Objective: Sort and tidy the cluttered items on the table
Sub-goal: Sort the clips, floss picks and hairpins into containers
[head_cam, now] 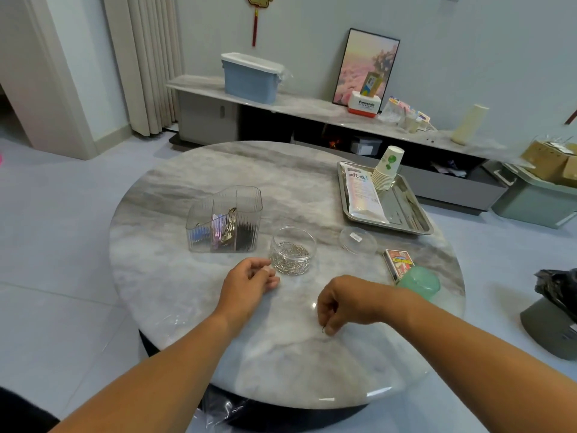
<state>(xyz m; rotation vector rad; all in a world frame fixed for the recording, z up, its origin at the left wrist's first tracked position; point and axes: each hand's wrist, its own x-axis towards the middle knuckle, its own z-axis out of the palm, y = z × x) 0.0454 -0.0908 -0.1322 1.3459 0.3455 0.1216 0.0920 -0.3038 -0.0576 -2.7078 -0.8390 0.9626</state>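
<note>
So, round marble table (pixel 193 295) carries everything, clutter mostly pushed to the far half, near half left bare, probably as working room. Steel tray (pixel 409 226) sits far right and collects the bulky stuff: a flat pouch (pixel 363 195) lying lengthwise in it and a cup stack (pixel 388 170) tipped against the pouch's far end. Clear organizer (pixel 224 221) stands left of centre, dividers keeping blue, pink and dark small items in separate compartments. Jar (pixel 293 250) of paperclips is just right of it, open, so it looks like the drop point for loose clips; its lid (pixel 358 240) lies flat to the right, apart, off so clips can go in. Card box (pixel 399 264) and green tub (pixel 420 282) sit touching at the right edge, unsorted, my guess. Left hand (pixel 249 281) rests just beside the jar, fingers loosely curled, something pale at the fingertips, too small to tell; likely placed to steady the jar. Right hand (pixel 340 307) points down at the near table, grip narrow, pinching a paperclip (pixel 323 330) off the surface, likely bound for the jar.
</note>
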